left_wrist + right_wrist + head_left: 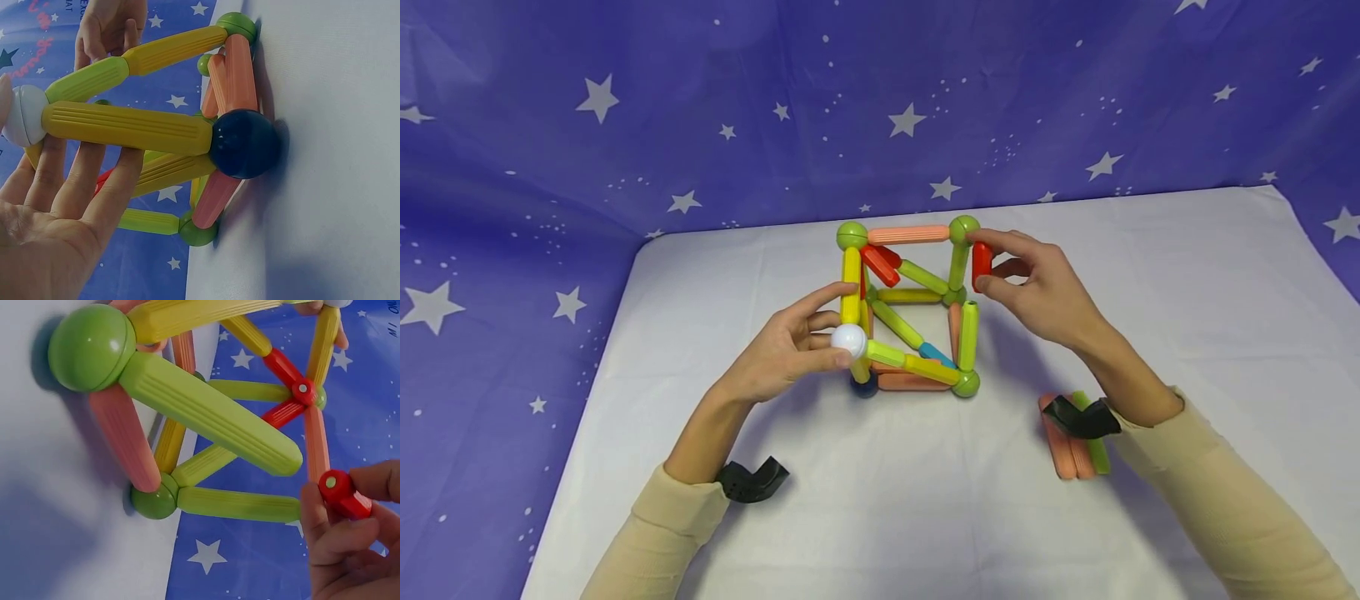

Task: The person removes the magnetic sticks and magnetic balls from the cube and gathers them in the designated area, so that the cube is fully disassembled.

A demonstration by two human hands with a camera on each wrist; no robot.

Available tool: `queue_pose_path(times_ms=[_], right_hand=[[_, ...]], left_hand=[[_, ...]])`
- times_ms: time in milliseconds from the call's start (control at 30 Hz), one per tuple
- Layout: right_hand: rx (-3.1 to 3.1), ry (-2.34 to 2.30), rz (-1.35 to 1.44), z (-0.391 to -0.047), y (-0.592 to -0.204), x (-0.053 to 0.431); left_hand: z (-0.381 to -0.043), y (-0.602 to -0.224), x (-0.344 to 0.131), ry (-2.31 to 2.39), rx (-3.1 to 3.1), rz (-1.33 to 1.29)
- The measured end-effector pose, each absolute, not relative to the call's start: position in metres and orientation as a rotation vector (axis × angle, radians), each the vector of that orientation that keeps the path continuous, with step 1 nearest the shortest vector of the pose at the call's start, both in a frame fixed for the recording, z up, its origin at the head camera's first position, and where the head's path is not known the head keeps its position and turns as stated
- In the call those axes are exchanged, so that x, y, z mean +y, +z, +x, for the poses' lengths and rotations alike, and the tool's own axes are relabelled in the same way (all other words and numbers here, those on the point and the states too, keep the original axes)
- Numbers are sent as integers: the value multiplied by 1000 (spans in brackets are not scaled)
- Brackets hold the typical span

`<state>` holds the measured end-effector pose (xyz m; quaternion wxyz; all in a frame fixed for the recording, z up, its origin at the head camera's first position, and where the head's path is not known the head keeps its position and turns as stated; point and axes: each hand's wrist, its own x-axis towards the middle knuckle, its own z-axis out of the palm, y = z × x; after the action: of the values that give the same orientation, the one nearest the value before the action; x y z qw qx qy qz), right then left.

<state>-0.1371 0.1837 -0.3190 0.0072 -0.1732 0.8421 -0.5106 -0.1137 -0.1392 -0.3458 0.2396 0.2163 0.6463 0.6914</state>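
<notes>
A box-shaped frame of magnetic rods and balls stands on the table, with green balls [852,236] at several corners and a dark blue ball [245,144] at a near bottom corner. My left hand [784,354] holds the white ball [849,341] at the near top corner, thumb on the ball, index finger against a yellow rod [851,279]. Between thumb and fingers, my right hand [1041,287] pinches a short red rod [342,495], its index fingertip right at the far-right green ball [964,230]. An upright light green rod [212,415] has a bare upper end.
Right of the frame, two salmon rods [1062,450] and a green rod [1099,454] lie on the white cloth [865,517], partly under the right wrist's black strap [1084,417]. A blue star-patterned backdrop [820,108] rises behind the table.
</notes>
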Motion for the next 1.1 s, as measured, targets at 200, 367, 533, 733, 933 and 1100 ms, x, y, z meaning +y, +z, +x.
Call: queue_pose_path(times_ms=[200, 367, 533, 733, 933, 1100], right_hand=[[2632, -1509, -461, -129, -318, 191], [2644, -1480, -408, -123, -325, 200], [2642, -1462, -411, -115, -333, 215], [2637, -1394, -375, -107, -344, 234], [2595, -1287, -291, -106, -354, 249], [2532, -1178, -256, -108, -361, 258]], left_hand=[[-114, -346, -138, 1893, 1768, 591], [-114, -347, -138, 1899, 1765, 594], [-114, -347, -139, 1901, 1766, 590], [-114, -346, -139, 1901, 1767, 586], [-114, -346, -139, 1901, 1768, 587], [-114, -347, -139, 1908, 1765, 579]])
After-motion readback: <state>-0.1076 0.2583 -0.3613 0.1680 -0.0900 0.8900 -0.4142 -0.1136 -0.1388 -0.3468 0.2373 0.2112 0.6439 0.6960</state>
